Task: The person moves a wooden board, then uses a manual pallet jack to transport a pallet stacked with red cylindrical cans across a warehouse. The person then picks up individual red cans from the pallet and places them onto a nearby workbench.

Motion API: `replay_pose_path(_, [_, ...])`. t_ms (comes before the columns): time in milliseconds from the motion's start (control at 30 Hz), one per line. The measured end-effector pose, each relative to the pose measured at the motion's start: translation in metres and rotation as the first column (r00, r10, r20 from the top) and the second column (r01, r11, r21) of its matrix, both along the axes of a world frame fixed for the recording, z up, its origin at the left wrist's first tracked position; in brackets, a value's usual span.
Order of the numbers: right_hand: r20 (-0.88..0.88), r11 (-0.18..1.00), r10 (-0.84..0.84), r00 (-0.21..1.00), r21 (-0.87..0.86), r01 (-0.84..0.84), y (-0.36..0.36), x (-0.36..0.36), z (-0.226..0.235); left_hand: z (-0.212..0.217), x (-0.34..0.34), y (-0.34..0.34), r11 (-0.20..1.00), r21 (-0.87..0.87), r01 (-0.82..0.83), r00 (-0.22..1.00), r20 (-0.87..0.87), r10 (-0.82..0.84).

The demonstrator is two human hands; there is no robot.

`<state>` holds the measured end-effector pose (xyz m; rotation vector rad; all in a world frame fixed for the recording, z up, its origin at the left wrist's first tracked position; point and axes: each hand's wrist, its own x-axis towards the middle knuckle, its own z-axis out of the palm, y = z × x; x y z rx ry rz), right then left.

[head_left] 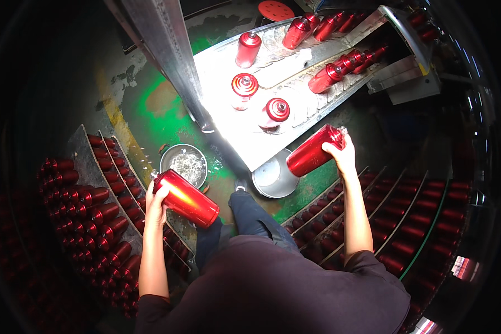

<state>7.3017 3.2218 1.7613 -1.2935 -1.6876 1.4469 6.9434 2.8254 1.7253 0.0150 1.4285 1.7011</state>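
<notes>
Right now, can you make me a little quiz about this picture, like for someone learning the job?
1. True or false: the left hand holds a red bottle and the right hand holds a second red bottle.

2. Which hand's bottle looks nearer to the brightly lit table in this view?
A. Left
B. Right

3. Fill in the missing word: each hand grips its bottle near the ____ end, not the base.

Key:
1. True.
2. B, right.
3. Neck.
</notes>
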Motion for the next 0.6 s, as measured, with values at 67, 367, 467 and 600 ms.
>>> replay_pose_path(67, [0.236,0.94,-0.167,0.957,0.33,0.083,0.039,-0.003,0.001,0.018,0.009,0.035,0.996,-0.052,0.078,0.943,-0.32,-0.091])
replay_pose_path(367, [0.293,0.757,-0.215,0.932,0.653,-0.031,0.192,-0.068,-0.082,0.046,0.035,0.202,0.967,-0.25,-0.047,0.341,-0.914,-0.219])
replay_pose_path(467, [0.316,0.844,-0.146,0.937,0.535,-0.049,0.218,-0.083,-0.11,0.025,0.031,0.253,0.972,-0.224,-0.076,0.282,-0.939,-0.194])
replay_pose_path(600, [0.398,0.882,-0.153,0.905,0.468,-0.057,0.258,-0.084,-0.13,-0.01,0.033,0.315,0.959,-0.283,-0.032,0.334,-0.907,-0.257])
